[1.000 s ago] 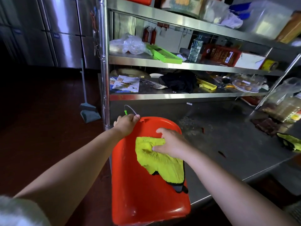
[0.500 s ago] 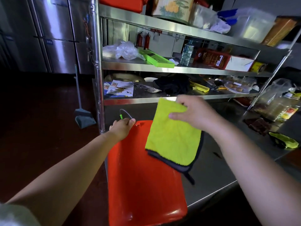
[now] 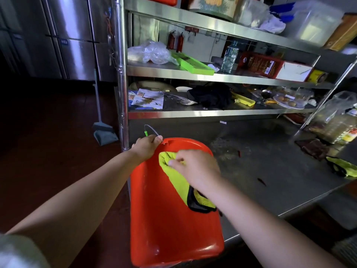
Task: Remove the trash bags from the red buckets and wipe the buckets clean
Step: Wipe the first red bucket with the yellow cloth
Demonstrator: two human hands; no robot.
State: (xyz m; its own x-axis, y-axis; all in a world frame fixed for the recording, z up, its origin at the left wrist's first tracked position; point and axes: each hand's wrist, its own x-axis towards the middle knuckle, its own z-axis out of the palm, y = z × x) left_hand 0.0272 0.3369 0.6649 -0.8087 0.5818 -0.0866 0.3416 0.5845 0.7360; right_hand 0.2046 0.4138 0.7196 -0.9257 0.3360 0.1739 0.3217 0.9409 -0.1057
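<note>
A red bucket (image 3: 166,219) lies on its side on the steel table's left end, one flat wall facing up. My left hand (image 3: 146,145) grips its far rim, where a thin wire handle with a green tip sticks out. My right hand (image 3: 195,167) presses a yellow cloth (image 3: 178,177) with a dark border onto the upper part of that wall, fingers bunching the cloth. Part of the cloth is hidden under my right wrist.
The steel table (image 3: 270,171) extends right, with a second yellow cloth (image 3: 342,167) near its right edge and bagged bottles (image 3: 336,122) behind. A cluttered steel shelf rack (image 3: 212,113) stands behind the bucket. A dustpan (image 3: 104,132) leans at the left on the dark floor.
My right hand lifted the cloth off the bucket, held it spread in the air, then brought it back down bunched on the bucket's wall. My left hand kept its grip on the rim.
</note>
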